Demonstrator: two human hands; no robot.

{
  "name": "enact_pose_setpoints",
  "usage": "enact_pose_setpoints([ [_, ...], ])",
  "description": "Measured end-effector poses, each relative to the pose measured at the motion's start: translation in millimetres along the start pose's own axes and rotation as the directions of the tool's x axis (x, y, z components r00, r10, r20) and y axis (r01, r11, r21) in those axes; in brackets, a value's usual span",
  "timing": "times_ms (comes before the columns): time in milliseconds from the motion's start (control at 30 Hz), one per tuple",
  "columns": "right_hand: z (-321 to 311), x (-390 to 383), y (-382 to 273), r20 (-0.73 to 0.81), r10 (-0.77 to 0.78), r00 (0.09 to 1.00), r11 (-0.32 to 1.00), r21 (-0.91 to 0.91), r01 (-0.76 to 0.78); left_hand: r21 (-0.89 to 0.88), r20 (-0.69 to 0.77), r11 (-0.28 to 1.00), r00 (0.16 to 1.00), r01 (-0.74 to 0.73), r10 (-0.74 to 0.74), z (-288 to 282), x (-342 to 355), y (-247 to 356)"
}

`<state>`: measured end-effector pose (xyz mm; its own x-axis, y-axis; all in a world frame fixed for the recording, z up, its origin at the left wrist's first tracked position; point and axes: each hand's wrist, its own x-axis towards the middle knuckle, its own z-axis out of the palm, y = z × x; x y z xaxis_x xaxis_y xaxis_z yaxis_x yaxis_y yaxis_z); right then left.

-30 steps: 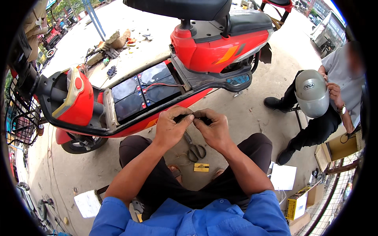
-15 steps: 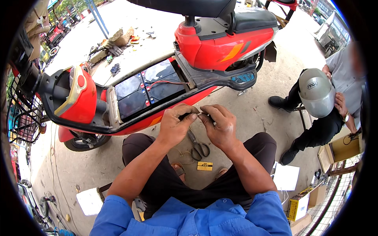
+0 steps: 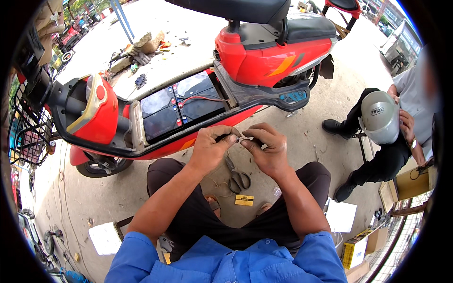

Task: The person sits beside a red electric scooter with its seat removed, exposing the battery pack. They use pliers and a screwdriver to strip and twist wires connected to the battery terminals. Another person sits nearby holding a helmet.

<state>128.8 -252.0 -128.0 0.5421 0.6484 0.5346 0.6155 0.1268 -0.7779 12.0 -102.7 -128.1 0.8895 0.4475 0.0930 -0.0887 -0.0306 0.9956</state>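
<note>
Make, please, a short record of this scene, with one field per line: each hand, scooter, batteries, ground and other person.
Left hand: pinches a small dark piece, too small to identify
Right hand: fingertips at the same piece, grip unclear
Electric scooter: red, floor compartment open
Batteries: black, inside that compartment, with a red wire over them
Ground: black-handled scissors; small yellow box or card
Other person: at right, holding a grey helmet

Concrete ground (image 3: 302, 139) (shaded nearby) glares white farther off.
</note>
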Motion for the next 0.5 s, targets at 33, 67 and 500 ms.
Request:
enact_pose_setpoints([
  [33, 0, 0, -1, 0.005, 0.02, 1.0, 1.0, 0.018, -0.02, -0.02, 0.003, 1.0, 1.0, 0.011, -0.011, -1, 0, -1],
  [67, -1, 1, -1, 0.009, 0.04, 0.999, 0.999, 0.035, -0.04, -0.04, 0.007, 0.999, 1.0, 0.023, -0.023, -1, 1, -3],
  [500, 17, -11, -8, 0.0, 0.322, 0.947, 0.899, 0.315, -0.305, -0.19, -0.091, 0.981, 0.996, -0.033, 0.016, -1, 2, -8],
])
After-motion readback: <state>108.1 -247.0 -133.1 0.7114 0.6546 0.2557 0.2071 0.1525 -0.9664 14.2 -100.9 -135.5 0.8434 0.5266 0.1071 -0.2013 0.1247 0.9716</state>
